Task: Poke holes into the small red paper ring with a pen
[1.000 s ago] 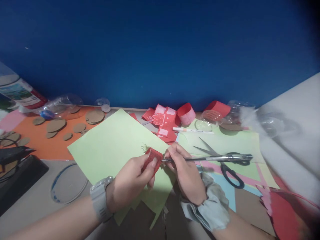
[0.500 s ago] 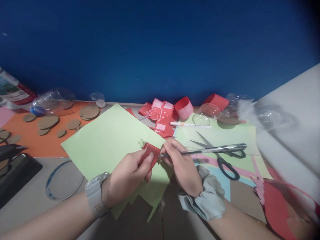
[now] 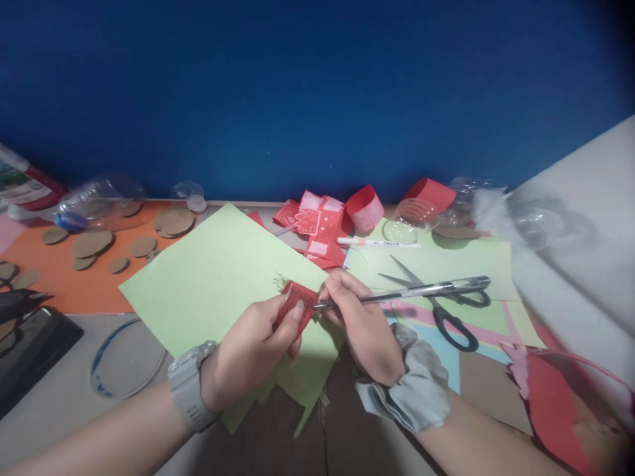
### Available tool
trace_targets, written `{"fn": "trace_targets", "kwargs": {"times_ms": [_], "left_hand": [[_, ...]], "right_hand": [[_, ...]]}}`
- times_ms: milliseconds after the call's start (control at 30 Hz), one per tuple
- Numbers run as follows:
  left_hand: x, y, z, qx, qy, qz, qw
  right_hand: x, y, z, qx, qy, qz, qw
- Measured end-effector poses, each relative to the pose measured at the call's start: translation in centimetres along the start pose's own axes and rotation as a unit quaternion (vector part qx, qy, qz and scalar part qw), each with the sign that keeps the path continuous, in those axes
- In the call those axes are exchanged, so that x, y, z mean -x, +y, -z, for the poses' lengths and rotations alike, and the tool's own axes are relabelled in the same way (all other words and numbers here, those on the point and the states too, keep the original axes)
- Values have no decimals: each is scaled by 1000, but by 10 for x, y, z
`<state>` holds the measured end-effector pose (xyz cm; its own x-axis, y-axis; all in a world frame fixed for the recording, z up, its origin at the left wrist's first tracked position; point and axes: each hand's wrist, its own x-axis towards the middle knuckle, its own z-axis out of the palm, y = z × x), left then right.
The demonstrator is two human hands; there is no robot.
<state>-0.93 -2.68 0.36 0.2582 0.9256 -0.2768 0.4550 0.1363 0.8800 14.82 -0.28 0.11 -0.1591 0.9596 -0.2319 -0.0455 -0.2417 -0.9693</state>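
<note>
Between thumb and fingers, my left hand pinches a small red piece with dark marks on its face and frayed greenish strands at its upper left corner. My right hand grips a pen, its tip touching or very near the red piece's right edge. Under both hands lies a light green paper sheet, its lower edge cut unevenly. Black-handled scissors rest just beyond the pen, with blades apart.
Cardboard discs and a clear plastic bottle lie on orange paper at left. Red paper pieces, a white marker and clear plastic bits sit along the blue wall. A tape ring lies front left.
Both hands keep nearly the same pose around the red piece and pen. The pen's back end sits very slightly higher, and the whole view has shifted a little.
</note>
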Motion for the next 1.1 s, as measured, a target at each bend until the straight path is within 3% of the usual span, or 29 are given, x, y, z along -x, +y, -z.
{"fn": "trace_targets", "kwargs": {"times_ms": [133, 667, 867, 1100], "left_hand": [[1, -1, -1, 10, 1, 0, 1000], [0, -2, -1, 26, -3, -8, 1000], [1, -2, 0, 7, -1, -6, 1000], [1, -1, 0, 17, -8, -11, 1000]], "right_hand": [[2, -1, 0, 13, -28, -1, 1000], [2, 2, 1, -2, -14, 2, 1000], [2, 0, 2, 41, -46, 4, 998], [2, 2, 1, 15, -27, 10, 999]]}}
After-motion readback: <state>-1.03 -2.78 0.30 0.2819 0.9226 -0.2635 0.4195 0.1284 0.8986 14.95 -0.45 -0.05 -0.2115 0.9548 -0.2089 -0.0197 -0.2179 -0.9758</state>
